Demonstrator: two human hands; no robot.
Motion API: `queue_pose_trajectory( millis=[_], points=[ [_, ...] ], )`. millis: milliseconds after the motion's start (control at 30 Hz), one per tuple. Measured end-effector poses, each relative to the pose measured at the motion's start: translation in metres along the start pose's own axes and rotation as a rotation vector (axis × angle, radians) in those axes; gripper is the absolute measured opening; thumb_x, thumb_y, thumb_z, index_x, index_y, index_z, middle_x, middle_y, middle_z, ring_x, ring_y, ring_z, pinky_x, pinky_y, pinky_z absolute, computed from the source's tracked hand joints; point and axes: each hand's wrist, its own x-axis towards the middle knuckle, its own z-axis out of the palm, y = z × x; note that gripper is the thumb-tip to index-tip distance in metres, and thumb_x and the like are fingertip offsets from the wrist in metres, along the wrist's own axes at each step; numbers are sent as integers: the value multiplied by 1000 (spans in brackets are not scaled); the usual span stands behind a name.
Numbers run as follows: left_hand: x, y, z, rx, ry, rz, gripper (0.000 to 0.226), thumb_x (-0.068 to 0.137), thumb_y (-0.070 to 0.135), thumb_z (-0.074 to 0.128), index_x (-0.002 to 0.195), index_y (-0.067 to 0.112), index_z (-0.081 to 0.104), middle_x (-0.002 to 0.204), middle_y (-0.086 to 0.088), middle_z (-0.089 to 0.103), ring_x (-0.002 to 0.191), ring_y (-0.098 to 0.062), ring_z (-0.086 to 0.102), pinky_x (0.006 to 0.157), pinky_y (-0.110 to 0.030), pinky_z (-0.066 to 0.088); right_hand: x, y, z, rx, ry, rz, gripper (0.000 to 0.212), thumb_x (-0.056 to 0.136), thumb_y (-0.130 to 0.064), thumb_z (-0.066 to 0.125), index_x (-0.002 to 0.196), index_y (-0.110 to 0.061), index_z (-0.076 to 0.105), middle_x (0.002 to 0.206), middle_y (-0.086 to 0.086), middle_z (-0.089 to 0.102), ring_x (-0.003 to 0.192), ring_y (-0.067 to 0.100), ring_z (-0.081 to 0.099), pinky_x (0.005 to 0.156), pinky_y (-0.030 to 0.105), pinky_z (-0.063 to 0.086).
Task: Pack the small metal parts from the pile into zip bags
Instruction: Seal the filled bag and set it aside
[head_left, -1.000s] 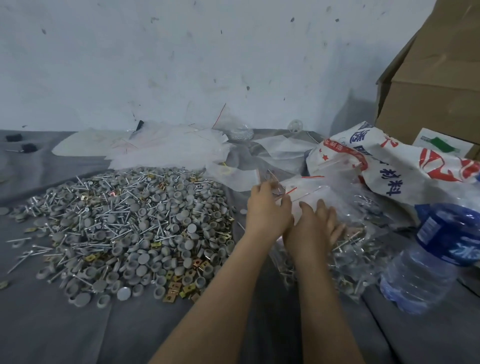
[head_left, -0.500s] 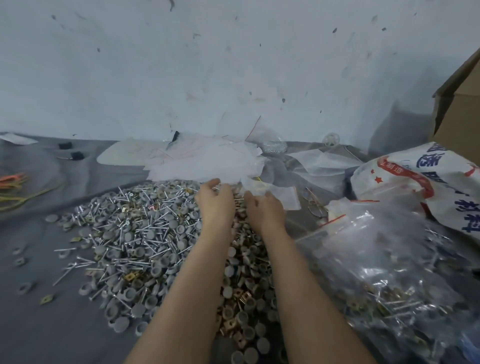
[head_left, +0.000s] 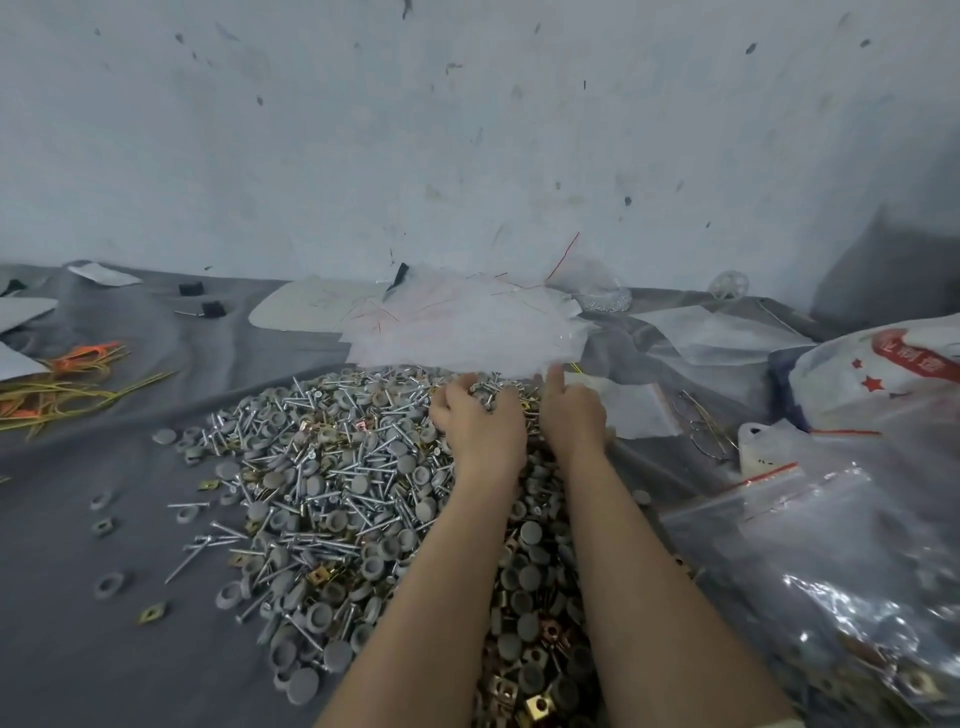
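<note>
A big pile of small metal parts (head_left: 332, 499), made up of screws, grey round caps and brass square nuts, lies on the grey cloth (head_left: 104, 623). A heap of empty clear zip bags (head_left: 467, 327) with red seal lines sits just behind it. My left hand (head_left: 480, 423) rests on the far end of the pile with its fingers bent down among the screws. My right hand (head_left: 571, 415) is beside it, index finger stretched out and touching the near edge of the bag heap. Filled zip bags (head_left: 857, 582) lie at the right.
A printed white sack (head_left: 883, 374) stands at the right. Wire-rimmed glasses (head_left: 709, 431) lie between it and the pile. Orange and yellow ties (head_left: 62, 379) lie at the left. Loose caps and nuts are scattered at the front left. A wall closes off the back.
Both hands left the filled bags at the right and moved left over the pile, then forward to the edge of the empty bag heap. The view swung left with them.
</note>
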Motion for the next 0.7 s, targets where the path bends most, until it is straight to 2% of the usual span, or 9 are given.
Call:
queue_pose_trajectory(
  millis=[67, 167, 233, 267, 300, 400, 500, 567, 700],
  points=[
    [-4, 2, -2, -3, -26, 2, 34, 97, 20, 46, 130, 18, 38, 146, 0, 16, 85, -5, 40, 84, -26, 31, 0, -2, -6, 6, -2, -19, 64, 100, -48, 16, 128, -6, 55, 136, 18, 49, 125, 34, 44, 109, 53, 25],
    [-10, 2, -6, 6, -55, 18, 38, 97, 21, 48, 134, 17, 37, 148, -2, 16, 105, -12, 39, 87, -23, 31, 0, -6, -5, -42, -135, -5, 65, 99, -52, 15, 136, -12, 49, 144, 16, 41, 133, 35, 35, 112, 54, 18],
    [-12, 1, -11, 18, -64, 20, 38, 97, 23, 48, 134, 18, 38, 147, 0, 17, 99, -8, 46, 80, -10, 36, -2, -5, 2, -40, -206, -21, 65, 99, -51, 13, 140, -11, 45, 147, 15, 39, 137, 34, 31, 115, 53, 14],
    [-12, 0, -13, 27, -66, 17, 37, 97, 24, 47, 133, 19, 38, 146, 1, 17, 88, -1, 47, 68, -4, 36, -4, -3, 4, -34, -200, -30, 65, 100, -51, 14, 139, -10, 45, 146, 16, 41, 137, 34, 31, 115, 54, 13],
    [-11, 0, -15, 33, -66, 17, 37, 97, 24, 47, 133, 19, 39, 146, 2, 17, 79, 5, 43, 58, -5, 33, -5, -1, 6, -27, -169, -36, 65, 100, -51, 15, 137, -9, 48, 144, 17, 44, 135, 34, 35, 114, 54, 16],
    [-7, -3, -17, 33, -62, 21, 36, 97, 25, 48, 132, 18, 41, 147, 1, 16, 75, 13, 34, 62, -14, 29, -9, 7, 7, -13, -32, -59, 63, 100, -46, 23, 120, 0, 60, 127, 20, 58, 119, 35, 51, 105, 48, 35],
    [-9, -5, -19, 43, -59, 9, 32, 97, 25, 48, 128, 19, 43, 141, 3, 22, 72, 8, 38, 54, -7, 29, -15, 6, 0, 108, 121, -84, 52, 101, -35, 30, 103, 6, 62, 114, 23, 62, 107, 37, 57, 92, 39, 44],
    [-10, -7, -23, 29, -74, 9, 33, 97, 24, 47, 129, 18, 42, 135, 2, 33, 83, 1, 46, 68, -12, 36, -21, 0, -11, 272, 257, -141, 34, 100, -22, 38, 96, 2, 62, 107, 20, 63, 102, 34, 59, 81, 31, 42],
    [-16, -8, -39, -108, -126, -27, 39, 97, 30, 51, 133, 15, 45, 119, -1, 57, 107, -16, 55, 93, -33, 45, -48, -17, -38, 564, 386, -316, 15, 94, -5, 49, 106, -4, 57, 99, 6, 60, 92, 20, 59, 78, 23, 44]
  ],
)
